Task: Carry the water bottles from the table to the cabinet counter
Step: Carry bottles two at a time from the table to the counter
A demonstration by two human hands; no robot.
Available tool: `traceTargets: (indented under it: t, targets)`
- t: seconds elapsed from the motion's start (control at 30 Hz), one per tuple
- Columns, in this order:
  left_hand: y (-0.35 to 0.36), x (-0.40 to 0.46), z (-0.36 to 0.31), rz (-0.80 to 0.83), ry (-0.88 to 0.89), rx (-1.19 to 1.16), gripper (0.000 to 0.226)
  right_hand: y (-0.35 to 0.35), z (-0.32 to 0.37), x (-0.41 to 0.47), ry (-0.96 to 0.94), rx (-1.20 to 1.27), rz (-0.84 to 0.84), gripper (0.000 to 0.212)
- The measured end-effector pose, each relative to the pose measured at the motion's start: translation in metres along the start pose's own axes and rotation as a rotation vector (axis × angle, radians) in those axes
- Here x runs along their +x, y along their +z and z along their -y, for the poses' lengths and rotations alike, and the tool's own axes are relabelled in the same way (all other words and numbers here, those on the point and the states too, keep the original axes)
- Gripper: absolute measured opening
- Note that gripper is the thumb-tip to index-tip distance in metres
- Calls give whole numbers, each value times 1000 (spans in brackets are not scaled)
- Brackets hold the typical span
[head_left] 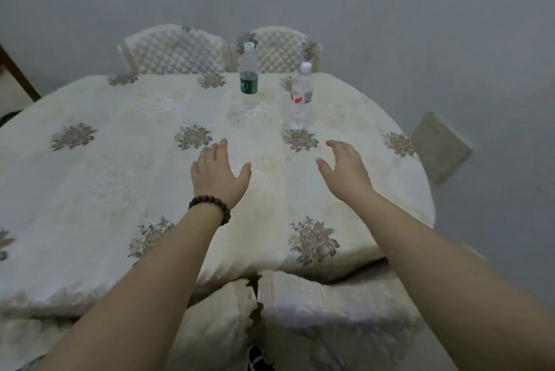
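Both hands out over the table [90,190], holding nothing: left hand [219,172] with fingers spread, bead bracelet [210,207] on its wrist; right hand [345,169] with fingers loosely curved. Two water bottles stand upright toward the far edge, well apart from the hands: green-label bottle [248,70] left, red-label bottle [301,94] just right and nearer. Floral tablecloth [192,136] covers the table. Two quilted chair backs [177,52] behind; covered chair [330,304] at the near edge.
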State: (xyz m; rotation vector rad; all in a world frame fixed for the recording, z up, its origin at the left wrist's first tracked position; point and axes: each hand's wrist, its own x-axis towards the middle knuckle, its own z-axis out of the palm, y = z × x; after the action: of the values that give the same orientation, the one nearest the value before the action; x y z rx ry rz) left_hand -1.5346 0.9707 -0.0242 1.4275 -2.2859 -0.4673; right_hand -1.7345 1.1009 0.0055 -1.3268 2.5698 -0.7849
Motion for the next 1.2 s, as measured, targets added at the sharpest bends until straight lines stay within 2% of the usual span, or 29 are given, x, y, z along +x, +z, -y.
traceTargets:
  t: [0.13,0.4,0.67,0.8,0.87,0.93,0.97,1.03,1.2]
  targets:
    - [13,52,-1,18,-24,31,73,6,9,69,2,46,2,50]
    - [46,130,-13,55,-49,47,73,38,-4,165,119,161,78,64]
    - [94,213,-29,25,-130,-63,77,64,-16,279,258,415,40,104]
    - [119,253,-30,-2,-133,-123,84,91,-26,314,278,623,-7,113]
    - [133,276,-30,-12,-138,-171,88,105,-34,326,276,646,-23,98]
    - [145,301,-27,-24,-165,-230,93,113,-40,331,247,616,-59,61]
    - [151,315,-25,-29,-189,-264,95,116,-43,333,231,604,-76,49]
    - [161,342,-23,-41,-248,-341,101,120,-48,335,194,600,-94,41]
    - [179,399,-29,-108,-305,-550,109,124,-60,335,137,564,-134,43]
